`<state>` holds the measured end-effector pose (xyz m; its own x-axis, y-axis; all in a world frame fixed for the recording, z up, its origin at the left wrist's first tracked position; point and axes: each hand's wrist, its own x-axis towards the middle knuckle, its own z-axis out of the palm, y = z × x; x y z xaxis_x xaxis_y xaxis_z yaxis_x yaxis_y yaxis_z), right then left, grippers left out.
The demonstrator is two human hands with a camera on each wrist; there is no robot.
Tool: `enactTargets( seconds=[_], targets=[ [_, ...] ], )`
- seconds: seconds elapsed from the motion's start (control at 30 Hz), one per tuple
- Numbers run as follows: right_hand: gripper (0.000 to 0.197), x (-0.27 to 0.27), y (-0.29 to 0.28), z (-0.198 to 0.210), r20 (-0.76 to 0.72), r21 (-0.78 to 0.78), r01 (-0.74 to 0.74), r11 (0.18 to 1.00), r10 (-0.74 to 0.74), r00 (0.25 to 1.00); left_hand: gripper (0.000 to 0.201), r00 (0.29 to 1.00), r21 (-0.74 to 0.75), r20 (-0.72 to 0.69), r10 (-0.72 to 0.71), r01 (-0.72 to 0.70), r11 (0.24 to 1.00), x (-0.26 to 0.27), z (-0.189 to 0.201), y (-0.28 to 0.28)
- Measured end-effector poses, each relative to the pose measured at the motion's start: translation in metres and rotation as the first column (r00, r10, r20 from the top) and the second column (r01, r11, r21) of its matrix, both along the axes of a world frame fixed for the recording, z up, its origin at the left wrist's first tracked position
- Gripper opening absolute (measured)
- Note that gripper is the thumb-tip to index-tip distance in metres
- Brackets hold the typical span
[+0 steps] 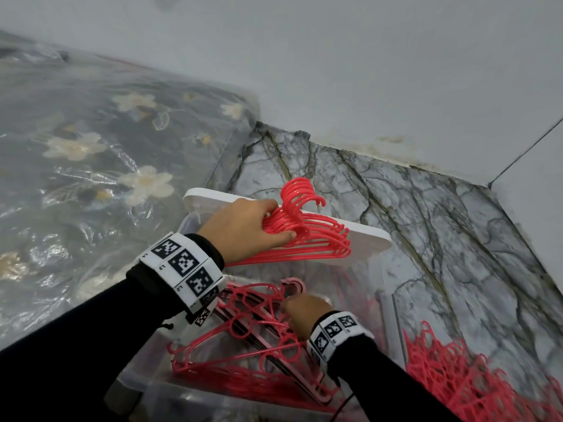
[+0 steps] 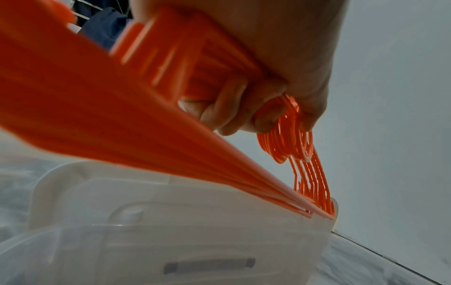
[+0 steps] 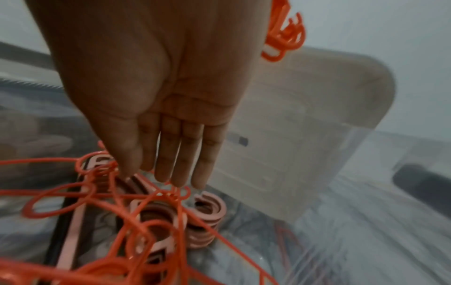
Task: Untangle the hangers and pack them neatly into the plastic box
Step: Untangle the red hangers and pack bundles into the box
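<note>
On a grey-veined marble floor (image 1: 426,226) meeting a white wall (image 1: 365,71), the left hand (image 1: 243,228) grips stacked red hangers (image 1: 307,236) above the clear plastic box (image 2: 219,241), the right hand (image 3: 171,86), fingers straight, reaching inside it.

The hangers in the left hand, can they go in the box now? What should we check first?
1. Left hand grips the bunch of hangers firmly: ok, fingers curl round the necks.
2. Bunch lined up: ok, hooks stacked the same way.
3. Plastic box open: ok, the white lid is off and stands behind it.
4. Room in the box: cannot tell, the hangers in the box lie loosely across it.
5. Right hand out of the way: not ok, its straight fingers reach among those hangers.
6. All untangled: not ok, a tangled pile waits on the floor at the right.
</note>
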<state>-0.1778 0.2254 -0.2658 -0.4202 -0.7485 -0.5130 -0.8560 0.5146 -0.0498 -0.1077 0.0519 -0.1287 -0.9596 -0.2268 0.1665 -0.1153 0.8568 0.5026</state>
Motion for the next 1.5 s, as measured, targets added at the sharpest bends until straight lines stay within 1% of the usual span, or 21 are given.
enactTargets(
  seconds=[0.13,0.2,0.3,0.4,0.47,0.53,0.63,0.8,1.0,1.07,1.13,1.2,1.23,1.33,1.5],
  targets=[
    [0.036,0.012,-0.011,-0.019,0.077,-0.059,0.008,0.998,-0.003,0.997,0.048,1.000,-0.008,0.012,-0.005,0.005,1.000,0.000,0.000,-0.001],
    [0.035,0.017,-0.016,-0.026,0.086,-0.059,0.005,0.998,0.000,0.996,0.048,1.000,-0.016,0.017,-0.003,0.003,1.000,0.000,0.001,-0.001],
    [0.033,0.023,-0.022,-0.033,0.051,-0.015,-0.015,1.000,0.016,0.999,0.047,1.000,-0.019,0.015,-0.001,0.001,1.000,0.000,0.001,-0.001],
    [0.036,0.028,-0.025,-0.037,0.035,0.035,-0.010,0.999,0.009,0.999,0.046,1.000,-0.040,0.007,0.000,0.001,0.999,0.001,0.001,-0.001],
    [0.037,0.031,-0.026,-0.038,-0.014,0.036,-0.012,0.999,0.013,1.000,0.045,1.000,-0.038,0.002,-0.003,0.003,0.999,0.001,0.001,-0.002],
    [0.038,0.033,-0.026,-0.040,-0.049,0.045,-0.041,0.998,0.043,0.998,0.044,1.000,-0.032,0.004,-0.001,0.001,0.999,0.000,0.001,-0.002],
    [0.036,0.033,-0.029,-0.039,-0.064,0.057,-0.087,0.995,0.091,0.994,0.044,1.000,-0.024,0.007,-0.003,0.003,1.000,0.000,0.001,-0.003],
    [0.032,0.014,-0.027,-0.013,-0.039,0.017,-0.039,0.999,0.039,0.998,0.046,1.000,-0.008,0.006,-0.005,0.005,1.000,0.000,0.002,-0.004],
    [0.029,-0.010,-0.018,0.042,-0.050,-0.057,-0.031,0.998,0.028,0.998,0.050,1.000,-0.004,0.010,-0.003,0.003,1.000,0.002,0.004,-0.003],
    [0.027,-0.015,-0.012,0.063,-0.047,-0.104,-0.020,0.994,0.015,0.999,0.054,1.000,0.002,0.004,-0.006,0.006,1.000,0.002,0.004,-0.004],
    [0.019,-0.016,-0.004,0.082,-0.040,-0.185,-0.019,0.983,0.012,0.999,0.059,1.000,0.010,-0.004,0.001,-0.001,1.000,0.003,0.004,-0.004],
    [0.011,-0.017,0.005,0.098,-0.040,-0.252,-0.010,0.968,0.000,0.999,0.058,1.000,0.019,-0.009,0.009,-0.008,1.000,0.003,0.004,-0.005],
    [0.011,-0.017,0.010,0.105,-0.042,-0.263,-0.001,0.965,-0.011,0.999,0.056,1.000,0.019,-0.012,0.014,-0.014,1.000,0.003,0.004,-0.005],
    [0.017,-0.017,0.022,0.116,-0.052,-0.274,0.042,0.961,-0.059,0.997,0.054,0.999,0.004,-0.022,0.040,-0.040,0.999,0.002,0.004,-0.006],
    [0.015,-0.022,0.032,0.127,-0.041,-0.323,0.069,0.944,-0.086,0.995,0.073,1.000,0.035,-0.020,0.022,-0.022,0.999,0.002,0.004,-0.006]
  ],
)
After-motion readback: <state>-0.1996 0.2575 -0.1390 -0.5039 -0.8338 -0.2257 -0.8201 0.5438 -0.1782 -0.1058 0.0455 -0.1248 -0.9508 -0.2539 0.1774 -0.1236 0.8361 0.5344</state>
